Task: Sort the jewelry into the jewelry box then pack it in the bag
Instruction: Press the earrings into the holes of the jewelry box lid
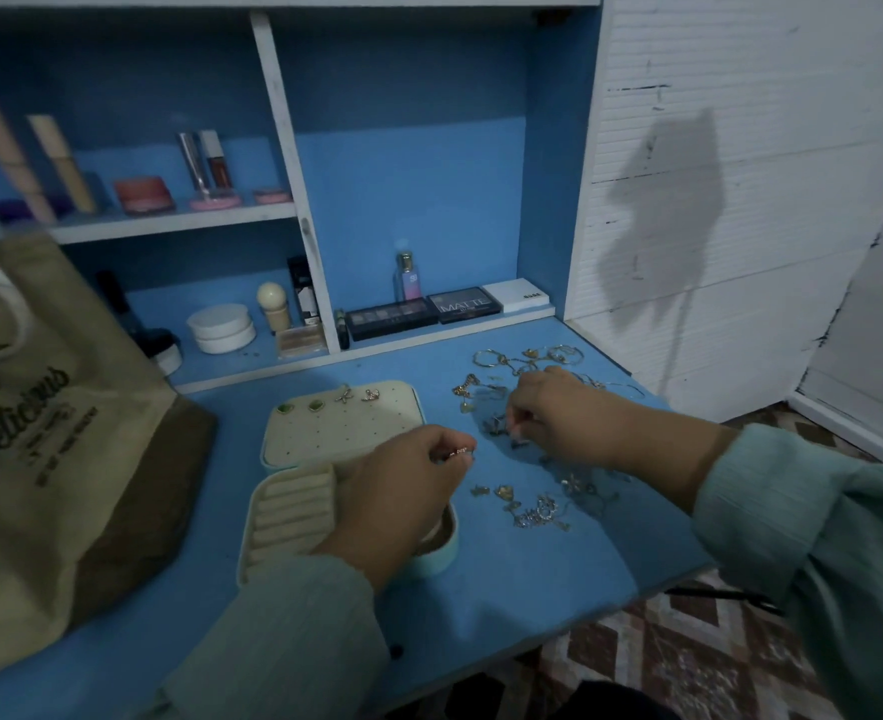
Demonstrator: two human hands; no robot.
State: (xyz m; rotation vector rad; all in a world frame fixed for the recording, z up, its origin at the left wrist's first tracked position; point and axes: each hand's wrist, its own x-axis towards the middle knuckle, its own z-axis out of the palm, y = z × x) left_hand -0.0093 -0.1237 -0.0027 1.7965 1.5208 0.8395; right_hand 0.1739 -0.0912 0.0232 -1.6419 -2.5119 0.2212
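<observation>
An open pale jewelry box [294, 517] lies on the blue desk, its lid [343, 426] folded back with several earrings pinned along the top row. My left hand [403, 491] hovers over the box's right side and pinches a small gold earring [461, 452]. My right hand [569, 418] reaches into the loose jewelry [538, 511] scattered to the right of the box and pinches a small dark piece [502, 426]. More rings and chains [527, 358] lie farther back. A tan canvas bag [50, 459] stands at the left.
Makeup palettes [424, 311], a perfume bottle [407, 278], a white jar [221, 327] and other cosmetics fill the shelves behind. The desk's front edge [585, 610] runs diagonally, with a patterned floor below. A white wall is at the right.
</observation>
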